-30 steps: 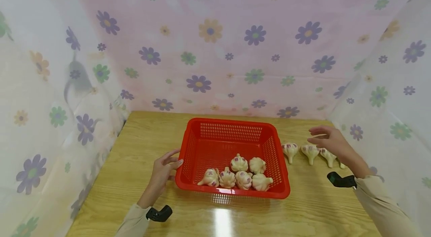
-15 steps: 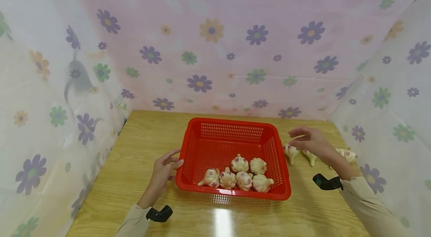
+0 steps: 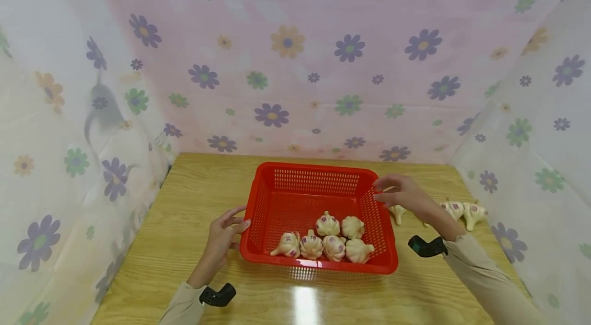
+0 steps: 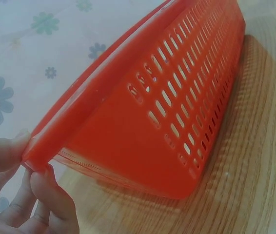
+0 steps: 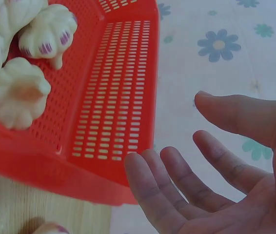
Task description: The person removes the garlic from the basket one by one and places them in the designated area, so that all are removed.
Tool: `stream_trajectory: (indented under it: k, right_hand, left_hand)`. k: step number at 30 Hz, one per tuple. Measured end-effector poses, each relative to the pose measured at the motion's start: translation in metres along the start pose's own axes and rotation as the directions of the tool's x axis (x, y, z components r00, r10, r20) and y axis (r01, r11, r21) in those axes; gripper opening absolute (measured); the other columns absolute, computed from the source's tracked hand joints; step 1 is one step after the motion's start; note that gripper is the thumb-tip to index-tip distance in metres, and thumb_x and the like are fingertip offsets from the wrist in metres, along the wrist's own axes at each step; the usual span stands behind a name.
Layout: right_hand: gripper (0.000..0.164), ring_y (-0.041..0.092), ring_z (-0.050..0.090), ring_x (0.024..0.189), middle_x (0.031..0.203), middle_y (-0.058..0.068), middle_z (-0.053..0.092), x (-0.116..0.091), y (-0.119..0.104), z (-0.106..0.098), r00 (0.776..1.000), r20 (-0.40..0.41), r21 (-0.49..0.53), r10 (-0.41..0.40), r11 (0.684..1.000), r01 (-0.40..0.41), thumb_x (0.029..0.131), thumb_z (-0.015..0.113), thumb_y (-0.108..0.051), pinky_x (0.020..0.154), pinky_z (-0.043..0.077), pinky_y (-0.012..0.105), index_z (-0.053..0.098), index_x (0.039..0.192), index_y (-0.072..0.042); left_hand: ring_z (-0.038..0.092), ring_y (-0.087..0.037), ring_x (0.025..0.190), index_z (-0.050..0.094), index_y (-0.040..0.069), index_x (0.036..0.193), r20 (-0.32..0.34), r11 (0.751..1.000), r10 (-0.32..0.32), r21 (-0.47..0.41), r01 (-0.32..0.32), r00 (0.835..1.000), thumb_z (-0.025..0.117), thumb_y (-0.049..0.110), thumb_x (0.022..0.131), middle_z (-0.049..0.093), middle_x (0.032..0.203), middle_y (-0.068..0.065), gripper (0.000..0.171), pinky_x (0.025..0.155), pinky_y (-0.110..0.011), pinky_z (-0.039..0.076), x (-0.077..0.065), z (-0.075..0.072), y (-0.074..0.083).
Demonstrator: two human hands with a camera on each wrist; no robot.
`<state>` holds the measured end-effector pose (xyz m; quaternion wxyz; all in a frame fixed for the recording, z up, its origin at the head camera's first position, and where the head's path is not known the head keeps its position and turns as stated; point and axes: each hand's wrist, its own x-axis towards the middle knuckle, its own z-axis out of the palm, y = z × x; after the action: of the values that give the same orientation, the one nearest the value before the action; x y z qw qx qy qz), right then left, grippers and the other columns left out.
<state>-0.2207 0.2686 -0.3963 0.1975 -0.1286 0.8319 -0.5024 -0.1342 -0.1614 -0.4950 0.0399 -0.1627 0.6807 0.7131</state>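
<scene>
A red plastic basket with slotted walls holds several garlic bulbs, gathered toward its near right part. My left hand pinches the left rim between thumb and fingers, as the left wrist view shows at the rim's corner. On the other side, my right hand is at the right rim, its fingers spread and relaxed with nothing between them. In the right wrist view, the fingertips overlap the basket's outer edge while the thumb stays apart from it.
Several more garlic bulbs lie on the wooden table to the right, partly hidden by my right hand and forearm. Flower-patterned sheets enclose the table at the back and both sides.
My right hand has moved left, from over the loose garlic bulbs to the basket's right rim. My left hand keeps its hold, and the basket stays in place.
</scene>
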Motion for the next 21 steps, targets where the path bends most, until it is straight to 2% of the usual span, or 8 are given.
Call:
stream_trajectory:
  k: [9,16,21]
  right_hand:
    - [0.043,0.044,0.056,0.102,0.121,0.027,0.051,0.013,-0.001,0.016,0.999,0.036,0.005,0.027,1.000,-0.027,0.089,0.066,-0.019,0.081,0.051,0.050,0.052,0.122,0.005]
    - [0.034,0.029,0.061,0.090,0.114,0.024,0.054,0.024,0.003,0.027,0.995,0.088,0.020,0.039,0.999,-0.041,0.089,0.066,-0.014,0.079,0.052,0.050,0.054,0.115,0.004]
    - [0.031,0.027,0.061,0.087,0.107,0.019,0.057,0.030,0.006,0.034,0.992,0.110,0.006,0.063,0.998,-0.064,0.089,0.066,-0.016,0.077,0.052,0.051,0.056,0.111,0.003]
  left_hand:
    - [0.065,-0.023,0.074,0.054,0.009,0.132,0.029,1.000,-0.017,-0.008,0.017,0.999,0.066,0.006,0.087,0.060,0.100,-0.014,0.047,0.053,-0.042,0.055,0.003,-0.001,-0.001]
    - [0.065,-0.024,0.075,0.059,0.014,0.128,0.021,1.000,-0.007,-0.016,0.008,1.000,0.068,0.008,0.085,0.060,0.099,-0.014,0.045,0.054,-0.042,0.055,0.000,0.000,0.000]
    - [0.065,-0.025,0.075,0.060,0.015,0.126,0.013,1.000,0.011,-0.019,-0.011,1.000,0.068,0.009,0.084,0.061,0.098,-0.014,0.044,0.053,-0.042,0.055,0.000,0.000,-0.001]
